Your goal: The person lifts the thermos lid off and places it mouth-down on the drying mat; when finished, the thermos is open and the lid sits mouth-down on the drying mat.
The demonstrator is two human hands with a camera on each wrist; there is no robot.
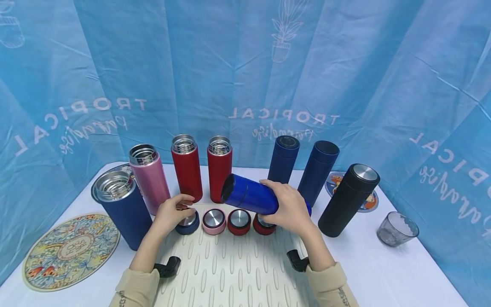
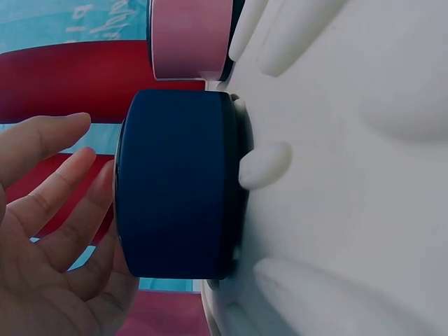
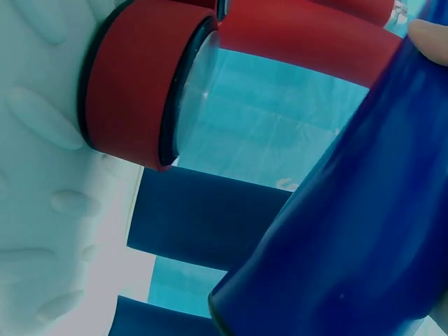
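My right hand (image 1: 288, 204) grips a bright blue thermos flask (image 1: 249, 194), tilted nearly level with its dark-topped end toward the left. In the right wrist view the blue flask fills the right side, with only bits of fingers showing. My left hand (image 1: 171, 214) hovers over a navy lid (image 1: 186, 226) with a steel top. The left wrist view shows that hand's fingers (image 2: 66, 231) loosely spread beside the lid's top face; whether they touch it I cannot tell. Right of it stand a pink lid (image 1: 213, 230) and two red lids (image 1: 238, 230), the farther one partly behind my right hand.
Lidless flasks stand at left: navy (image 1: 126, 217), pink (image 1: 151, 183) and two red (image 1: 187, 175). Two navy capped flasks (image 1: 315, 175) and a black one (image 1: 341, 209) stand at right. A glass (image 1: 397, 230) is far right, a patterned mat (image 1: 50, 247) left. A ridged white mat (image 1: 230, 277) lies in front.
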